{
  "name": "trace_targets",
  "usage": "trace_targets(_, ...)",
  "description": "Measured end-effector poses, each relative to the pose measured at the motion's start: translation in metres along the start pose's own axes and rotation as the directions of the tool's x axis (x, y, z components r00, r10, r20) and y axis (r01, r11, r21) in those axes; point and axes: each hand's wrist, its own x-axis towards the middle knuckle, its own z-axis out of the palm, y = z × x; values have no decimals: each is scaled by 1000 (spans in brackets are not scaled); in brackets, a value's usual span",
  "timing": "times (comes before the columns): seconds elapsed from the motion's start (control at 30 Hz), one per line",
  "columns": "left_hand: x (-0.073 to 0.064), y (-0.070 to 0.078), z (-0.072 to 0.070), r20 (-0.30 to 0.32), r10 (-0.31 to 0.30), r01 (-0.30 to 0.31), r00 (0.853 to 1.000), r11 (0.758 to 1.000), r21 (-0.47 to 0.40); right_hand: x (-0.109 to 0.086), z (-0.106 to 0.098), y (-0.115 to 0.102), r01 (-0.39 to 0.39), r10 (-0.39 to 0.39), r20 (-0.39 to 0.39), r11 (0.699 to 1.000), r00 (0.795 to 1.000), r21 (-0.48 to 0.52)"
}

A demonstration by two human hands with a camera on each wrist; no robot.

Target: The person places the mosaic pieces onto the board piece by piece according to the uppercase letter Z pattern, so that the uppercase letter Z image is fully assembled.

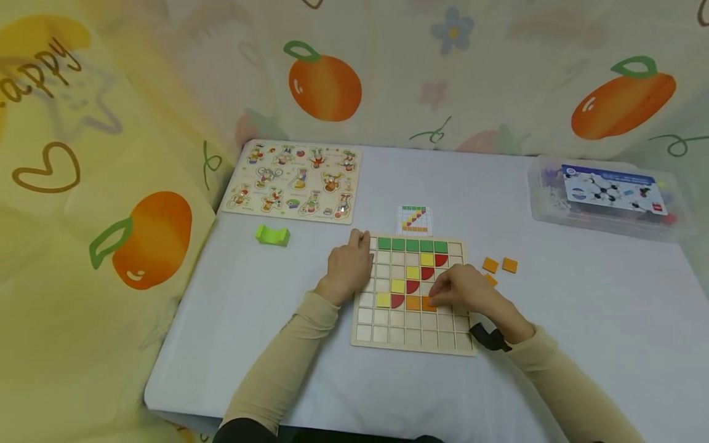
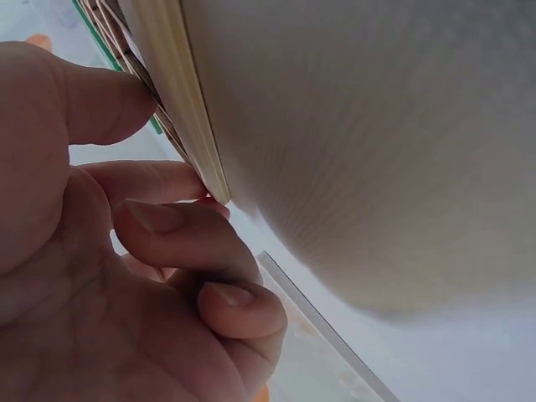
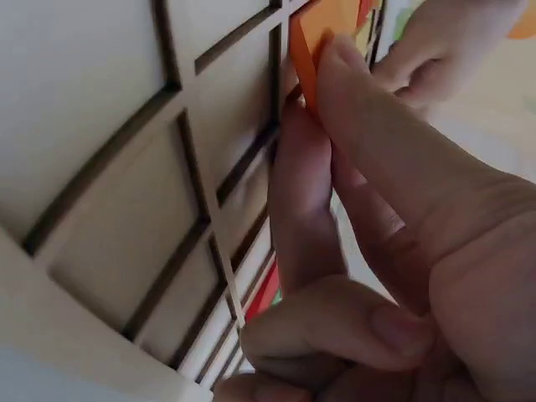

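Note:
A wooden grid board [image 1: 397, 334] lies on the table, with green, yellow, red and orange pieces in some of its cells. My left hand [image 1: 346, 267] grips its left edge near the far corner, thumb on top in the left wrist view and the other fingers bent. Over the board, my right hand [image 1: 468, 289] pinches an orange square tile [image 3: 308, 63] between thumb and forefinger. That tile is tilted over a cell, just right of another orange tile [image 1: 412, 303] lying in the grid.
Loose orange tiles [image 1: 509, 265] lie right of the board. Beyond it is a small pattern card [image 1: 415, 230]. A picture puzzle board [image 1: 293, 206] and a light green block [image 1: 272, 235] are at left; a clear plastic box [image 1: 598, 224] stands at back right.

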Motion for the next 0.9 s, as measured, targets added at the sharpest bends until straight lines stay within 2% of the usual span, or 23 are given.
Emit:
trace_targets(0.1, 2, 0, -1, 10, -10, 10, 1000, 1000, 8, 2, 1, -3, -12, 12, -11, 1000, 1000, -24)
trace_targets(0.13, 2, 1, -3, 37, -22, 22, 999, 1000, -2, 3, 1, -4, -19, 19, -13, 999, 1000, -31)
trace_targets(0.2, 3, 1, -3, 53, -37, 37, 998, 999, -4, 3, 2, -5, -35, 34, -16, 999, 999, -40)
trace_targets(0.3, 3, 2, -3, 73, -51, 52, 996, 999, -6, 2, 2, -4, -16, 15, -13, 999, 1000, -32)
trace_targets(0.43, 2, 3, -5, 87, -48, 50, 995, 999, -16, -3, -13, 5, -20, 20, -44, 1000, 999, 7)
trace_targets(0.53, 1, 3, -4, 75, -39, 39, 996, 999, -8, -7, -32, 18, -111, 105, -136, 993, 985, -40)
trace_targets(0.6, 2, 3, -3, 65, -39, 39, 997, 999, 4, -10, -44, 30, -190, 167, -204, 976, 965, -103)
trace_targets(0.67, 2, 3, -3, 65, -44, 44, 997, 999, 12, -12, -55, 42, -262, 222, -238, 953, 946, -153)
trace_targets(0.8, 3, 2, -3, 83, -52, 52, 995, 999, 4, -17, -68, 61, -346, 309, -201, 919, 930, -188)
trace_targets(0.9, 3, 3, -3, 93, -50, 51, 994, 999, -6, -18, -72, 67, -365, 341, -155, 915, 927, -175)
